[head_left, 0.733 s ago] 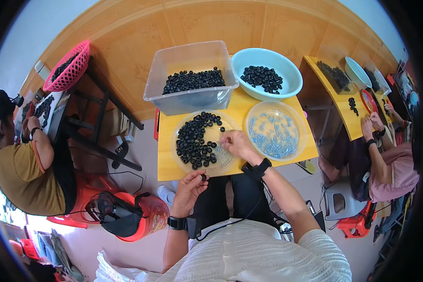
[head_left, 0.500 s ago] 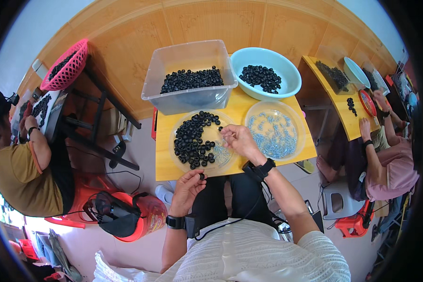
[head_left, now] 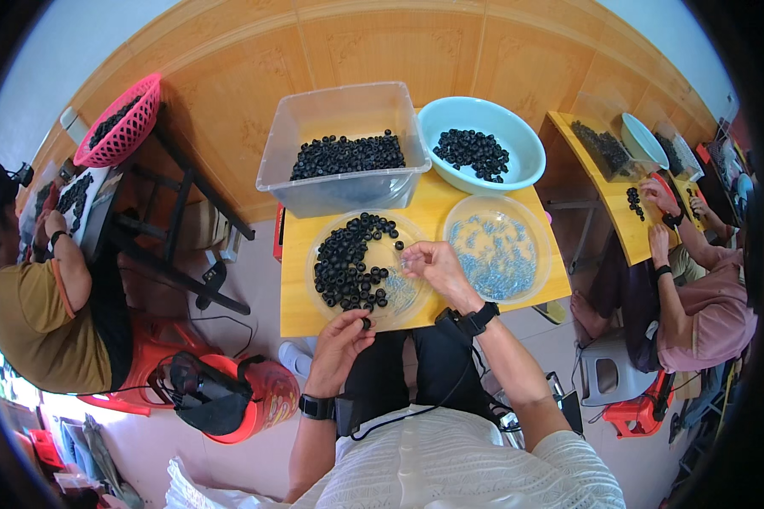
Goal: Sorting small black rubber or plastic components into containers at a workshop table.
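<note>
My left hand (head_left: 338, 339), near the table's front edge, pinches one small black round part (head_left: 366, 324) between thumb and fingers. My right hand (head_left: 435, 270) is closed in a pinch above the right side of a shallow clear tray (head_left: 418, 227). Whatever sits in its fingertips is too small to make out. Many black round parts (head_left: 341, 259), some showing a hollow centre, lie in that tray's left half. Small clear bits (head_left: 399, 293) are scattered at its right. Beside it, a second clear round tray (head_left: 542, 233) holds many small bluish clear pieces (head_left: 492, 259).
Behind the trays stand a clear plastic bin (head_left: 348, 199) and a light blue basin (head_left: 526, 153), both with black parts. A person (head_left: 47, 305) works at left near a pink basket (head_left: 132, 127); another (head_left: 696, 314) sits at a yellow table right. A red bucket (head_left: 272, 399) stands left.
My left hand still holds the black part and sits slightly nearer the tray. My right hand stays pinched over the tray. The right-hand person's arm has shifted over their table.
</note>
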A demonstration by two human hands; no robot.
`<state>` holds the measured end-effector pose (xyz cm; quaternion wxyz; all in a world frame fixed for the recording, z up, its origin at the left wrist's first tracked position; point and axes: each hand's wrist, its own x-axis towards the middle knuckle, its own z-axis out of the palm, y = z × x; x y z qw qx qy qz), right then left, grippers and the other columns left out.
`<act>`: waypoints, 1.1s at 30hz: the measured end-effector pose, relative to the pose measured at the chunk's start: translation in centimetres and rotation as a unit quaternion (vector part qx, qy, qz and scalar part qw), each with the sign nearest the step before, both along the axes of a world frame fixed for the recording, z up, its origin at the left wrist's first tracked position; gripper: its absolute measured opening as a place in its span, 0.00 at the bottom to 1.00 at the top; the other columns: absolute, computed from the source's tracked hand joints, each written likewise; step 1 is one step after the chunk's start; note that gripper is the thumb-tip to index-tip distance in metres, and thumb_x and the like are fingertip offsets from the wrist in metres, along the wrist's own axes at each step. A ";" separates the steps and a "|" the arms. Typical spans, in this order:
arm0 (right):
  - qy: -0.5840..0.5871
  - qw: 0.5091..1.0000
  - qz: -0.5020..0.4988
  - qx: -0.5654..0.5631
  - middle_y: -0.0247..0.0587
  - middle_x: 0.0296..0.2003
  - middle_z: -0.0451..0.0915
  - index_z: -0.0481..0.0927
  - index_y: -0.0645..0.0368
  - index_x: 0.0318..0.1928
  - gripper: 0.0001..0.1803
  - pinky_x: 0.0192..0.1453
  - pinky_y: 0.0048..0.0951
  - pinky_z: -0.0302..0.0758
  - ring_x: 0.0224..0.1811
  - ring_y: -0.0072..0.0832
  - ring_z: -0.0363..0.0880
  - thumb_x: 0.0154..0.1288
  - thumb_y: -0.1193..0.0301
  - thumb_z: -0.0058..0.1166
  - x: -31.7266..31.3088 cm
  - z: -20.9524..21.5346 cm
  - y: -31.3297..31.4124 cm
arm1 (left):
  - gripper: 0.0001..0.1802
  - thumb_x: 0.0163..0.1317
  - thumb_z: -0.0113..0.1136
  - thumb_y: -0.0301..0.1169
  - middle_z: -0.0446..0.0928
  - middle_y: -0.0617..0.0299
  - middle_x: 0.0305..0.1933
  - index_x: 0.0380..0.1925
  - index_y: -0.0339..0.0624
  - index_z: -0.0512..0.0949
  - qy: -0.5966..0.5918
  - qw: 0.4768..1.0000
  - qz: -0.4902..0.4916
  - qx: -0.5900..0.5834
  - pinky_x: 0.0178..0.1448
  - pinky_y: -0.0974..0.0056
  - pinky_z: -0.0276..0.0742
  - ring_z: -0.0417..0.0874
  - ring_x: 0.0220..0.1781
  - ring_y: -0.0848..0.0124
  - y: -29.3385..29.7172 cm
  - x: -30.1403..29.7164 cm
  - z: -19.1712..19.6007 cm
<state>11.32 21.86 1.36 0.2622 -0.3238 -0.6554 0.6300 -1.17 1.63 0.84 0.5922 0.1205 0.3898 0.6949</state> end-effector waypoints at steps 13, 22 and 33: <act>0.097 0.988 0.020 -0.117 0.36 0.29 0.79 0.78 0.66 0.37 0.09 0.35 0.20 0.76 0.29 0.21 0.78 0.53 0.83 0.55 0.4 2.4 -2.3 | 0.09 0.58 0.59 0.27 0.77 0.64 0.33 0.38 0.37 0.77 0.209 0.977 -0.013 -0.034 0.37 0.75 0.74 0.78 0.31 0.79 8.1 0.1 1.2; 0.084 0.991 -0.070 0.078 0.35 0.27 0.79 0.78 0.66 0.33 0.08 0.35 0.19 0.74 0.29 0.17 0.76 0.50 0.84 0.55 -0.3 1.5 -2.8 | 0.06 0.61 0.55 0.29 0.75 0.68 0.30 0.35 0.38 0.76 0.138 0.989 -0.030 -0.036 0.34 0.77 0.70 0.74 0.28 0.80 8.8 0.1 1.2; 0.041 0.981 -0.081 0.174 0.32 0.26 0.74 0.74 0.64 0.40 0.13 0.30 0.16 0.70 0.27 0.15 0.72 0.53 0.85 0.52 -0.2 1.4 -3.8 | 0.08 0.60 0.55 0.32 0.74 0.70 0.27 0.34 0.39 0.76 0.117 0.991 -0.058 -0.039 0.33 0.77 0.67 0.71 0.27 0.81 8.8 -0.3 1.0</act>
